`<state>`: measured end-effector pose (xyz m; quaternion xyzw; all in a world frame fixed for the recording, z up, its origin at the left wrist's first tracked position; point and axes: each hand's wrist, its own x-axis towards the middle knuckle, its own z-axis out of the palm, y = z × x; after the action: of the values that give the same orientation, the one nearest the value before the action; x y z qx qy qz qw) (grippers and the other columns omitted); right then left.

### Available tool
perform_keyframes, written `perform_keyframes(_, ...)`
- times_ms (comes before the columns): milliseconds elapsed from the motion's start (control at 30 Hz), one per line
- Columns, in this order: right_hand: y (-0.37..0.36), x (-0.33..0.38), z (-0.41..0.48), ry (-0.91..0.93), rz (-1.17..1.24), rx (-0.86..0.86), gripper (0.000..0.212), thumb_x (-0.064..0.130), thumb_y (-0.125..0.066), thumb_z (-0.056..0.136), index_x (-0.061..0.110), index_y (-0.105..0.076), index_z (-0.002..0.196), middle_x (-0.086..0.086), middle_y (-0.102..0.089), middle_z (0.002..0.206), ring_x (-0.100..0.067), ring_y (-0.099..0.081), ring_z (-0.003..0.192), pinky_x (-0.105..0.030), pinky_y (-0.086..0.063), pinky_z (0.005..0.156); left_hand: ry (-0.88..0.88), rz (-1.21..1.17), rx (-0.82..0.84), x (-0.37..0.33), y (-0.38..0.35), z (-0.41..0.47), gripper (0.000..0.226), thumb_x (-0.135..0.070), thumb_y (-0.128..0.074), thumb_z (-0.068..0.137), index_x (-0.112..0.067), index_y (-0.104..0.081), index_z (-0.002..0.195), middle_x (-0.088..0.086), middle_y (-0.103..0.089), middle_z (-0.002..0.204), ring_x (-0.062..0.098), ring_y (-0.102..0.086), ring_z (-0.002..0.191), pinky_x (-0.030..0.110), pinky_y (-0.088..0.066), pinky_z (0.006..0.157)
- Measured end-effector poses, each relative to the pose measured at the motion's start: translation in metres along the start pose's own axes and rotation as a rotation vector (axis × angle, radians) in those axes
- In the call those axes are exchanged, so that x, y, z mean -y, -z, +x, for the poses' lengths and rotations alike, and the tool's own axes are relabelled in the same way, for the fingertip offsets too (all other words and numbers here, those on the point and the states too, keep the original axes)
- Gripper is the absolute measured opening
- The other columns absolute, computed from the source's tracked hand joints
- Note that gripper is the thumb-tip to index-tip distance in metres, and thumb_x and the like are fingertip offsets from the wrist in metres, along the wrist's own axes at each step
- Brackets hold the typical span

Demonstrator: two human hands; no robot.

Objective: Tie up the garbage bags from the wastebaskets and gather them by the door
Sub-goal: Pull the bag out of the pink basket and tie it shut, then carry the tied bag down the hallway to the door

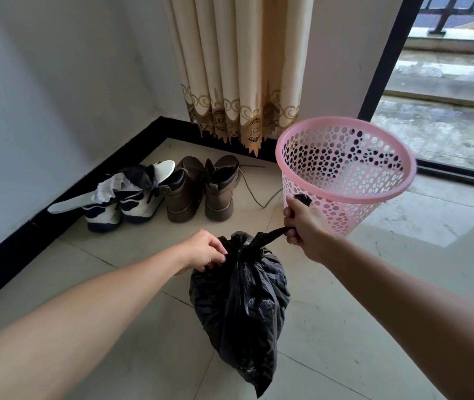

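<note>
The tiled floor point(331, 327) fills the lower frame, and a cream curtain point(244, 67) hangs at top centre. Your black garbage bag point(241, 298) sits low in the centre, its gathered neck stretched between your two hands; whether its bottom touches the floor can't be told. The pink wastebasket point(331, 120) stands just right of centre, tilted towards you, right behind your right hand. Brown boots point(201, 192) and white sneakers point(123, 203) line the wall at left. Your right hand point(305, 223) is fisted round a twisted strand of the bag, pulled up and right. Your left hand point(205, 251) pinches the neck on its left side.
</note>
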<state>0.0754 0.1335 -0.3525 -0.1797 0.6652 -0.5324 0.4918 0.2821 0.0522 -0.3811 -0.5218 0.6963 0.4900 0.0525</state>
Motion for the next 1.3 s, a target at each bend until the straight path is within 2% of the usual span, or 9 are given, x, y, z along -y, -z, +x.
perform_keyframes(100,0.002,0.0,0.014,0.031,-0.386,0.096,0.032,0.038,-0.057,0.093,0.008,-0.059,0.081,-0.004,-0.042,0.058,-0.017,-0.038,0.046,-0.025,-0.031,0.043,0.018,-0.11,-0.036,0.007,0.013,0.005,0.01,-0.004,-0.065,0.086,-0.014,-0.068,0.085,0.003,-0.066,0.079,0.014,-0.058,0.07,0.026,-0.046,0.062)
perform_keyframes(200,0.004,-0.007,0.028,-0.019,-0.809,0.226,0.055,0.054,-0.072,0.076,0.0,-0.063,0.086,-0.009,-0.055,0.061,-0.023,-0.053,0.053,-0.03,-0.046,0.051,0.08,-0.154,-0.094,0.017,0.024,0.014,0.011,0.002,-0.065,0.083,-0.009,-0.067,0.087,0.009,-0.067,0.083,0.015,-0.06,0.068,0.025,-0.045,0.058)
perform_keyframes(267,0.004,-0.004,0.024,-0.079,-0.93,0.281,0.051,0.051,-0.067,0.085,0.0,-0.063,0.094,-0.011,-0.065,0.067,-0.023,-0.062,0.055,-0.029,-0.054,0.054,0.13,-0.129,-0.163,0.026,0.026,0.017,0.014,0.003,-0.061,0.084,-0.009,-0.066,0.083,0.009,-0.068,0.08,0.016,-0.058,0.065,0.025,-0.043,0.055)
perform_keyframes(433,0.002,0.024,-0.009,0.051,-1.005,0.055,0.054,0.05,-0.038,0.1,0.006,-0.057,0.075,-0.018,-0.066,0.082,-0.036,-0.065,0.074,-0.041,-0.052,0.069,0.325,-0.159,-0.284,0.03,0.023,-0.012,0.027,0.001,-0.044,0.086,-0.012,-0.063,0.073,0.012,-0.068,0.074,0.022,-0.057,0.062,0.024,-0.043,0.059)
perform_keyframes(500,-0.001,0.038,-0.026,0.174,-1.01,-0.016,0.053,0.045,-0.041,0.101,0.01,-0.051,0.062,-0.015,-0.061,0.076,-0.033,-0.058,0.072,-0.038,-0.044,0.066,0.369,-0.143,-0.254,0.019,0.02,-0.04,0.026,0.001,-0.045,0.086,-0.012,-0.062,0.072,0.011,-0.068,0.074,0.022,-0.058,0.059,0.02,-0.04,0.052)
perform_keyframes(700,-0.006,0.113,-0.08,0.095,-0.571,-0.012,0.044,0.022,-0.061,0.095,-0.011,-0.055,0.066,-0.005,-0.043,0.052,-0.016,-0.037,0.049,-0.029,-0.029,0.051,0.425,-0.11,-0.213,-0.052,0.052,-0.133,0.025,0.001,-0.047,0.086,-0.014,-0.063,0.073,0.012,-0.069,0.078,0.024,-0.061,0.063,0.021,-0.042,0.049)
perform_keyframes(833,0.0,0.192,-0.13,0.061,-0.606,-0.023,0.042,0.017,-0.062,0.093,0.009,-0.051,0.054,0.005,-0.038,0.045,-0.005,-0.032,0.038,-0.017,-0.023,0.042,0.386,0.006,-0.151,-0.119,0.091,-0.192,0.026,-0.003,-0.05,0.084,-0.021,-0.06,0.067,0.01,-0.07,0.083,0.029,-0.066,0.081,0.031,-0.053,0.071)
perform_keyframes(1067,0.042,0.339,-0.238,0.072,-1.113,-0.058,0.02,0.011,-0.053,0.088,0.013,-0.069,0.078,-0.007,-0.068,0.074,-0.029,-0.061,0.069,-0.034,-0.045,0.058,0.201,0.286,-0.068,-0.263,0.164,-0.296,0.016,-0.013,-0.053,0.084,-0.024,-0.061,0.075,0.0,-0.065,0.078,0.026,-0.061,0.081,0.031,-0.05,0.072)
perform_keyframes(1300,0.089,0.438,-0.37,-0.025,-1.004,-0.298,0.022,0.019,-0.061,0.085,0.028,-0.075,0.099,-0.004,-0.075,0.097,-0.029,-0.067,0.091,-0.034,-0.053,0.076,-0.127,0.653,0.056,-0.39,0.206,-0.379,0.018,-0.019,-0.045,0.083,-0.025,-0.062,0.087,0.004,-0.066,0.099,0.03,-0.061,0.093,0.031,-0.047,0.073)
